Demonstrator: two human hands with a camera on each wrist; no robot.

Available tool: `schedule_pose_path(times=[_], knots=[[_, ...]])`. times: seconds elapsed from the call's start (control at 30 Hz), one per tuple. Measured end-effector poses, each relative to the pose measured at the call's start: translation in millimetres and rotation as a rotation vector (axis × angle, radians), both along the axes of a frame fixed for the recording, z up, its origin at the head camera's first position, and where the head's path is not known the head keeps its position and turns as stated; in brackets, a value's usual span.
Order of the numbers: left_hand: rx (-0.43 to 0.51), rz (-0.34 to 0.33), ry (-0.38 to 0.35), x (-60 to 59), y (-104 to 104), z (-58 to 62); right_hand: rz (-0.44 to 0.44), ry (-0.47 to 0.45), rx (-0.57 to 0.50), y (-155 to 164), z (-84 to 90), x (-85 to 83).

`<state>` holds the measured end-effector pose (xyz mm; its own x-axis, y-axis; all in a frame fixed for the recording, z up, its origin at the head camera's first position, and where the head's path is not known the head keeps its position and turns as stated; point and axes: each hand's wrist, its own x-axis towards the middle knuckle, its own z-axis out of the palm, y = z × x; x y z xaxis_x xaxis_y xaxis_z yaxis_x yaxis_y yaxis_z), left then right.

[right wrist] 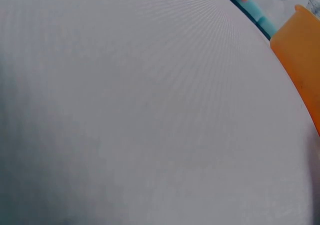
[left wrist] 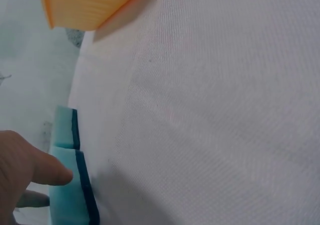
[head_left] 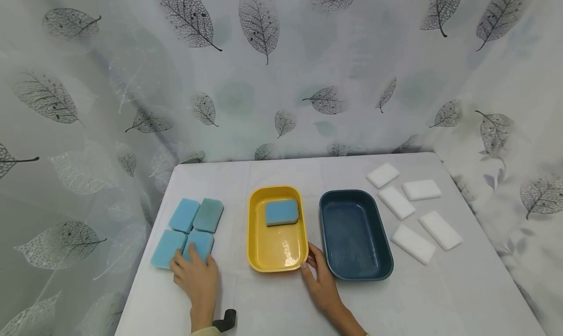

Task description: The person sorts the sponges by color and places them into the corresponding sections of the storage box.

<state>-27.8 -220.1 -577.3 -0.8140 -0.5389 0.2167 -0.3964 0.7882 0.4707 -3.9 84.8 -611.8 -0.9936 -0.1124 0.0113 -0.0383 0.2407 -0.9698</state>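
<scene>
My left hand (head_left: 193,259) lies on the near right one of several blue sponges (head_left: 200,244) at the table's left; its fingers rest over the sponge's near edge. In the left wrist view a fingertip of that hand (left wrist: 52,172) touches this blue sponge (left wrist: 72,200), with another sponge (left wrist: 65,130) just beyond. My right hand (head_left: 310,261) touches the near right corner of the yellow tray (head_left: 274,262), fingers fairly straight. One blue sponge (head_left: 281,212) lies inside the tray at its far end. The right wrist view shows only cloth, the tray's side (right wrist: 300,50) and a sponge edge (right wrist: 252,10).
A dark blue tray (head_left: 382,270) with nothing in it stands right of the yellow one. Several white sponges (head_left: 412,243) are spread at the table's right. A white cloth (head_left: 272,306) covers the table, and a leaf-print curtain (head_left: 281,82) hangs behind and at both sides.
</scene>
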Motion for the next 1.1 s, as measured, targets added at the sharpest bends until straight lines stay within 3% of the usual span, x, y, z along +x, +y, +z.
schedule_pose_path(times=[0.3, 0.53, 0.9, 1.1], knots=[[-0.001, 0.002, -0.012, -1.4, 0, -3.9, -0.028, 0.012, -0.01, -1, -0.7, -0.5], [0.148, 0.032, 0.001, 3.5, -4, -0.4, -0.094, -0.026, -0.04, -9, 11.3, 3.5], [0.352, 0.048, 0.078, 7.5, -5, 9.9, -0.034, -0.011, -0.026, -2, 0.0, 1.3], [0.39, 0.05, 0.104, 9.3, -3, 13.8, -0.001, 0.015, -0.01, 0, -1.6, 1.1]])
